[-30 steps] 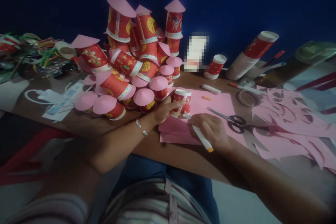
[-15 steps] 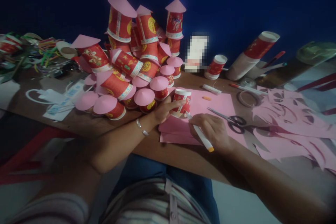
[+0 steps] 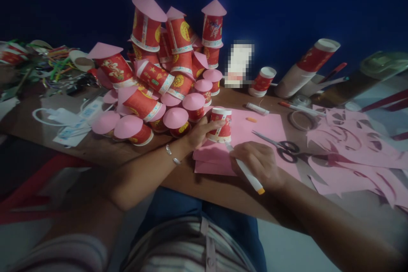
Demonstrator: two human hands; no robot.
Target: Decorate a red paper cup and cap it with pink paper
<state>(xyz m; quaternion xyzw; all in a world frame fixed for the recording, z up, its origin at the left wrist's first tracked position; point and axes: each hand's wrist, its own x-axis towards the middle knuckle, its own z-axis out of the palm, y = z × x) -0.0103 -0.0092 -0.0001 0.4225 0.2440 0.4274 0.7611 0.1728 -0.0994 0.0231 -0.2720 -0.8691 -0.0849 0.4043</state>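
A red patterned paper cup [image 3: 225, 126] with white rims is in my left hand [image 3: 200, 132], thumb across its front and fingers behind it. My right hand [image 3: 256, 162] grips a white marker pen [image 3: 247, 174] with an orange end; its tip is at the cup's lower edge, and I cannot tell whether it touches. Under both hands lie sheets of pink paper [image 3: 210, 162]. An orange marker cap [image 3: 251, 120] rests on the paper. Scissors [image 3: 283, 146] with dark handles lie just beyond my right hand.
Several red cups with pink cone tops [image 3: 175, 118] are piled at the left and back. A cup stack [image 3: 306, 70] leans at the back right. Pink paper scraps [image 3: 347, 138] cover the right side, near a tape roll [image 3: 302, 120]. A white power strip [image 3: 79, 122] lies left.
My right hand and the marker have moved slightly down and right, with the tip now lower on the cup. My left hand still holds the cup in nearly the same place.
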